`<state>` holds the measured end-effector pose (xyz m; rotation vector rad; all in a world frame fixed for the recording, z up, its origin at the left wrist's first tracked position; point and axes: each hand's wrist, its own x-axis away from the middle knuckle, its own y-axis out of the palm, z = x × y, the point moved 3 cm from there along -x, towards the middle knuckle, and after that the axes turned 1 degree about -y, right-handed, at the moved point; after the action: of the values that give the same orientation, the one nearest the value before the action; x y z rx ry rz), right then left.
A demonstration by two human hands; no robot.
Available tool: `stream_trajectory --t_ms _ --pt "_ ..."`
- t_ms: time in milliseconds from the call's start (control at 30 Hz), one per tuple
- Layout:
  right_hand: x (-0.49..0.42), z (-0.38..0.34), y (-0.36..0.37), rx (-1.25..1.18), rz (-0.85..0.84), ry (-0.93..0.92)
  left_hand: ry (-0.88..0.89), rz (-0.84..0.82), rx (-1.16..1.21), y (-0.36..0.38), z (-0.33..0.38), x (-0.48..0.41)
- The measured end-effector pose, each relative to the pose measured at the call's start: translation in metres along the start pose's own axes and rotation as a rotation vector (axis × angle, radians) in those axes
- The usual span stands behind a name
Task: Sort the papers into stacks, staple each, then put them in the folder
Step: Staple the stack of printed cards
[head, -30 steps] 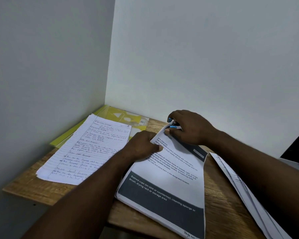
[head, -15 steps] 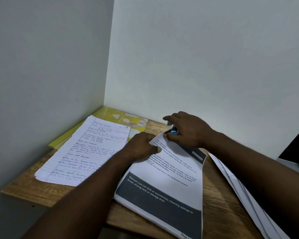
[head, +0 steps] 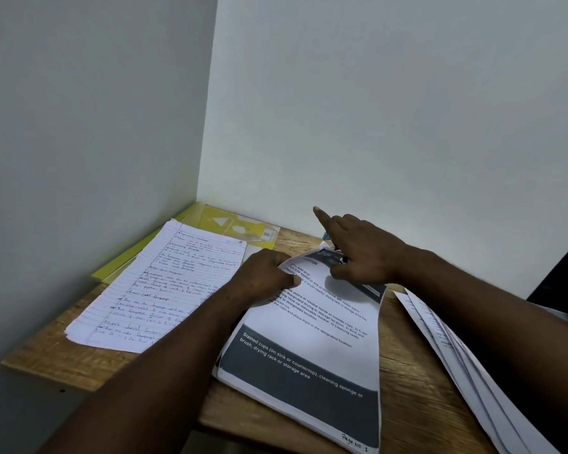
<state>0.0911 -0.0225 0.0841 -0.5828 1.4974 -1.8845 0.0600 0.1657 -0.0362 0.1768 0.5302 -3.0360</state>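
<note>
Lying under both our hands is the thick grey-banded printed paper stack; the yellow plastic folder sits beyond our left hand, which pinches the stack's far corner, where our right hand (forefinger straight) curls round a small blue stapler.

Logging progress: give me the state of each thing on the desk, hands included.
printed stack: far corner lifted at stapler
stapler: on that corner, right hand gripping
handwritten stack: flat, untouched
folder: flat, partly under handwritten stack
loose sheets: fanned, right
left hand: pinches printed stack
</note>
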Motion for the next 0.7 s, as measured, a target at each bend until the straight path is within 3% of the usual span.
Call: stream_trajectory --t_ms 333,700 --pt "0.011 0.007 -0.004 -0.250 0.084 0.060 -0.117 -0.266 0.329 0.008 -0.004 0.001" --pt "0.011 0.016 -0.004 -0.364 0.144 0.102 -0.119 -0.266 0.338 0.008 -0.003 0.001"
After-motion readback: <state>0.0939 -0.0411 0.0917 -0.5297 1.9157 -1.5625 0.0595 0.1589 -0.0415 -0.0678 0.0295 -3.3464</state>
